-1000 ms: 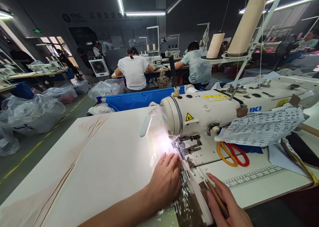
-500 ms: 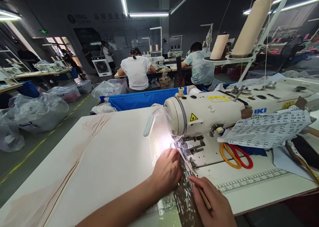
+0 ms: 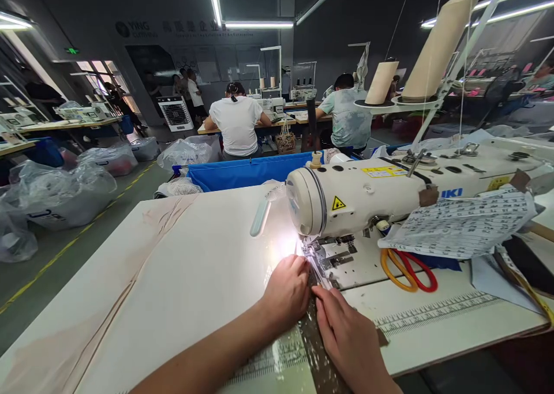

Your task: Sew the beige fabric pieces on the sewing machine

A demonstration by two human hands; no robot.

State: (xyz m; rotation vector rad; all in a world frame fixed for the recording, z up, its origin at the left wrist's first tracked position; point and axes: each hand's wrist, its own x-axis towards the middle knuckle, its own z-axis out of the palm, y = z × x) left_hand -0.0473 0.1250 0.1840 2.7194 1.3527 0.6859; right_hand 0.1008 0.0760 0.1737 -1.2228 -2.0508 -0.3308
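My left hand is closed just in front of the presser foot, fingertips bunched down at the needle area. What they press or pinch is hidden beneath them. Close beside it, my right hand has thumb and forefinger pinched at the edge of a narrow strip by the foot; the thing in its grip is covered by the fingers. Under both hands runs a brown, shiny band with white flecks. The white sewing machine head stands right above them, its lamp lighting the spot brightly.
Orange-and-red-handled scissors lie right of the foot, near a written paper sheet. A printed ruler follows the table's front. Sheer pinkish fabric trails down the left. Thread cones stand above the machine. Two people sit sewing ahead.
My right hand has moved left and forward, up against my left hand. The brown wooden stick visible in its grip before is now out of sight. My left hand has barely shifted.
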